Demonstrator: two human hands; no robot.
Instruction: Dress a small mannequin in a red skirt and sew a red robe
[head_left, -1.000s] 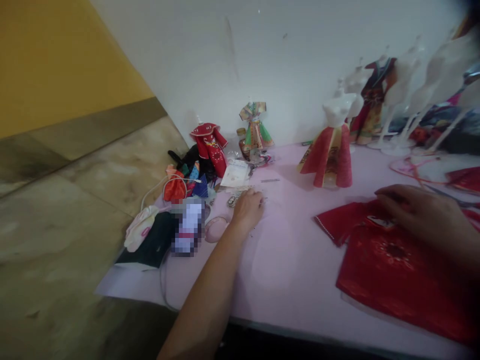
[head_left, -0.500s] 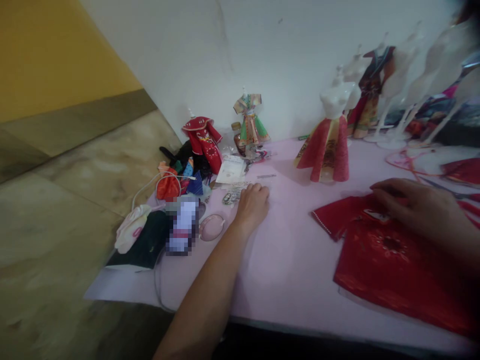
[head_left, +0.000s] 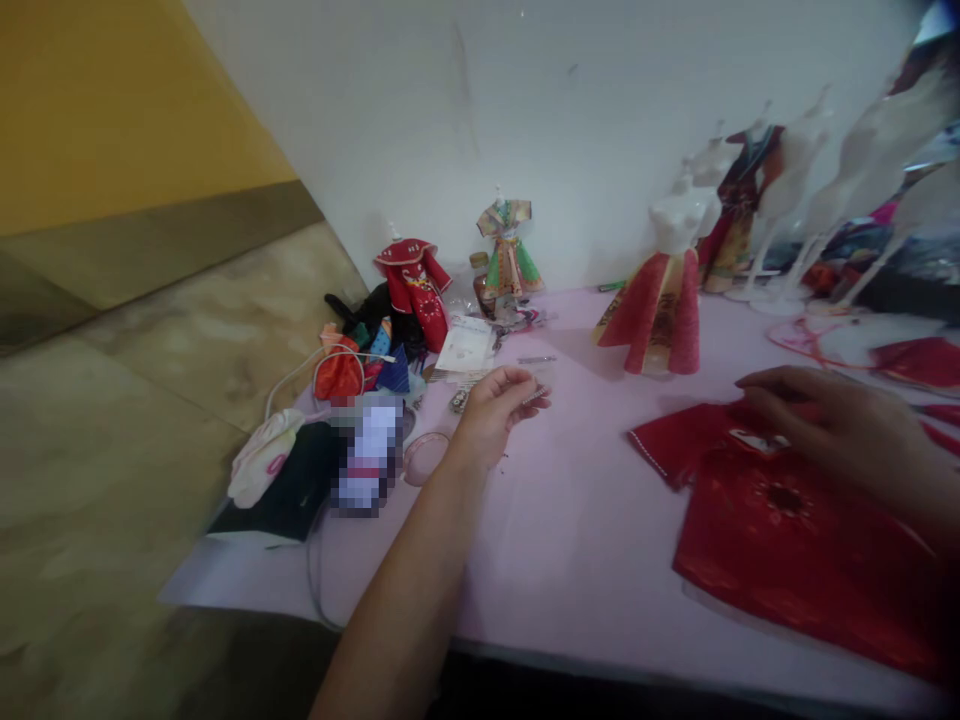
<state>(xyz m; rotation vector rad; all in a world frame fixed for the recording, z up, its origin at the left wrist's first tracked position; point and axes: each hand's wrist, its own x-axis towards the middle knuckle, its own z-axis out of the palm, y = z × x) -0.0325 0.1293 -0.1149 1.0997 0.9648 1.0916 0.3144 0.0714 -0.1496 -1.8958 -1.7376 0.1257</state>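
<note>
My left hand (head_left: 491,412) is raised just above the pink tabletop (head_left: 555,540), thumb and fingertips pinched on a small clear packet (head_left: 537,391), too blurred to name more exactly. A thin metal strip (head_left: 536,359) lies just beyond those fingers. My right hand (head_left: 829,425) rests, fingers curved, on the upper edge of a red brocade doll garment (head_left: 787,530) and holds nothing I can see. Part of the garment's lower edge runs toward the right of the view.
A white mannequin in a red skirt (head_left: 664,300) stands beyond the garment, with more dressed white mannequins (head_left: 739,215) to its right. Left of my hand lie a paper card (head_left: 465,345), a pink ring (head_left: 425,458) and a heap of small cloth pieces (head_left: 367,345). The floor drops beyond the table's left edge.
My left hand has lifted off the table and turned, its fingertips now pinching the small packet. My right hand stays on the red garment, and the view has shifted slightly.
</note>
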